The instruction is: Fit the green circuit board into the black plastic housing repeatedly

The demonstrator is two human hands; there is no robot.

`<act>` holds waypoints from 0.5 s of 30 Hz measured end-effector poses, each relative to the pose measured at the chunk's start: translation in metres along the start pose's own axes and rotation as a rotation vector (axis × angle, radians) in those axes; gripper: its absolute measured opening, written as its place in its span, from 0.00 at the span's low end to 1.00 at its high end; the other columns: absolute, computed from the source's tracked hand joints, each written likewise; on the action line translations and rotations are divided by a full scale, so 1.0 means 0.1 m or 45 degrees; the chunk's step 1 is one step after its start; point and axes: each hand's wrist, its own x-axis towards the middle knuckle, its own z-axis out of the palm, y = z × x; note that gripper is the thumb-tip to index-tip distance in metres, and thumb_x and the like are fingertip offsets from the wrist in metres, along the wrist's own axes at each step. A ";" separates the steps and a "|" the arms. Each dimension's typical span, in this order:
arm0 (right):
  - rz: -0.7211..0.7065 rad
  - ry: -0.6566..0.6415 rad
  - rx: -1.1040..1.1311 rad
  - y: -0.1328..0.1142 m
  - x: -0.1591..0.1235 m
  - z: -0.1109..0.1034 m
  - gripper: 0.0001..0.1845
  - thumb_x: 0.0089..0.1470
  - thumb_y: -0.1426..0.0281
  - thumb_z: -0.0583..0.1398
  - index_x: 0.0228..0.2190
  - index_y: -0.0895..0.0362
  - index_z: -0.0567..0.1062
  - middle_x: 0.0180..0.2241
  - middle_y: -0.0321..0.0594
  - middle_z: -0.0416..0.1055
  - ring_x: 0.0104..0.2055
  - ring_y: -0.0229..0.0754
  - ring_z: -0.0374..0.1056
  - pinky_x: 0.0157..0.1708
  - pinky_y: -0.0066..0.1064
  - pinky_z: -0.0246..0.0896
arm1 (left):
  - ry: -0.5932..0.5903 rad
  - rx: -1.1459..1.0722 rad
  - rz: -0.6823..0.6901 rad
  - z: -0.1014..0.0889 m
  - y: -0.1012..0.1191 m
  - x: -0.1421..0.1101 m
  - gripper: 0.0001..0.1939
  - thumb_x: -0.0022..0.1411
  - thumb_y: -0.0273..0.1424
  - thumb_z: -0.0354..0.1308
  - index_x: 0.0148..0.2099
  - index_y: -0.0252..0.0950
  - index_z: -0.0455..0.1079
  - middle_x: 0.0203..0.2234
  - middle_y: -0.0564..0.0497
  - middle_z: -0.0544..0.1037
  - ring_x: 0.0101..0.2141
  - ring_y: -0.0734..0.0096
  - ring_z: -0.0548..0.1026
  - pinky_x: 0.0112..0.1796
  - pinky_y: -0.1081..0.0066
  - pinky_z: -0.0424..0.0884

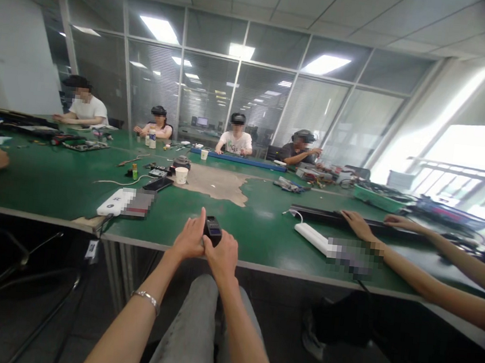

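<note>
A small black device with a little screen (212, 229) is held over the near edge of the green table (261, 247). My right hand (224, 257) wraps it from the right, its thumb against the lower side. From the left, my left hand (189, 238) closes on the same device with one finger pointing up; its other fingertips are partly hidden. A metal bracelet (147, 298) circles my left wrist.
Left of my hands lie a white power bank (115, 201), a dark phone (158, 183) and a paper cup (181, 175). To the right are a white power strip (312, 238) and a co-worker's hands (359, 224) on a long black bar. Several people sit across the table.
</note>
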 end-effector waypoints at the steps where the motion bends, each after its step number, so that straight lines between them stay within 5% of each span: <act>1: 0.002 -0.006 0.011 0.00 0.00 0.02 0.16 0.51 0.59 0.61 0.37 0.59 0.74 0.35 0.50 0.73 0.41 0.51 0.67 0.42 0.36 0.58 | -0.009 0.013 -0.007 -0.01 0.03 0.00 0.57 0.51 0.32 0.56 0.70 0.29 0.19 0.57 0.35 0.65 0.57 0.47 0.63 0.60 0.47 0.50; 10: 0.015 0.041 0.048 0.03 0.01 0.06 0.14 0.51 0.61 0.61 0.36 0.58 0.75 0.34 0.48 0.74 0.39 0.49 0.68 0.40 0.35 0.58 | 0.040 0.094 -0.127 -0.01 0.12 -0.01 0.53 0.53 0.32 0.55 0.71 0.31 0.24 0.49 0.37 0.73 0.52 0.46 0.67 0.59 0.43 0.47; 15: 0.015 0.082 0.080 -0.02 0.02 0.07 0.16 0.52 0.60 0.60 0.39 0.59 0.75 0.35 0.48 0.74 0.40 0.50 0.69 0.41 0.35 0.59 | 0.053 0.017 -0.137 -0.03 0.11 0.01 0.53 0.55 0.33 0.54 0.70 0.30 0.21 0.53 0.35 0.70 0.52 0.46 0.66 0.58 0.44 0.49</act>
